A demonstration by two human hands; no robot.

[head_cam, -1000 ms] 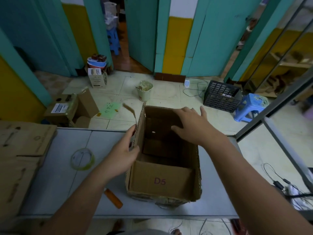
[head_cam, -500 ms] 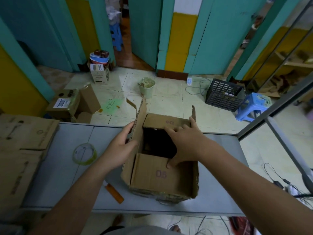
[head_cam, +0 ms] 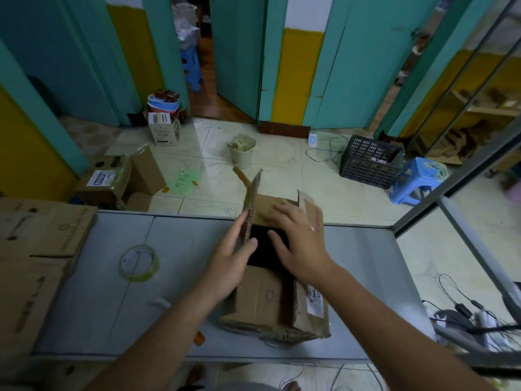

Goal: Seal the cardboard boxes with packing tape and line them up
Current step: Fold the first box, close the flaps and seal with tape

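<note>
Far left: flattened cardboard sheets [head_cam: 36, 249] stacked on the end of the grey counter [head_cam: 112, 320]. Next, roll of clear packing tape [head_cam: 139, 262] lying flat on the counter, apart from both hands. Orange object [head_cam: 199, 338] near the front counter edge, partly hidden under the left forearm; identity unclear. Left hand [head_cam: 228, 266] with fingers extended and spread, thumb toward the box opening, pressed against the outer face of the upright left flap [head_cam: 251, 210]; grip open, closed on nothing. Centre: cardboard box [head_cam: 279, 303] standing on the counter toward its front edge, top still unsealed, dark interior visible between the flaps; near flap folded inward, faint purple lettering on it. Right hand [head_cam: 298, 244] palm down, fingers spread over the opening and the far flap, touching the cardboard; grip open, flat rather than clasping. Right flap [head_cam: 313, 213] leaning inward just beside that hand. White label [head_cam: 314, 301] on the right side of the box. Beyond the counter, on the tiled floor: open carton [head_cam: 118, 182], pale bin [head_cam: 242, 150], black crate [head_cam: 369, 162], blue stool [head_cam: 417, 176].
</note>
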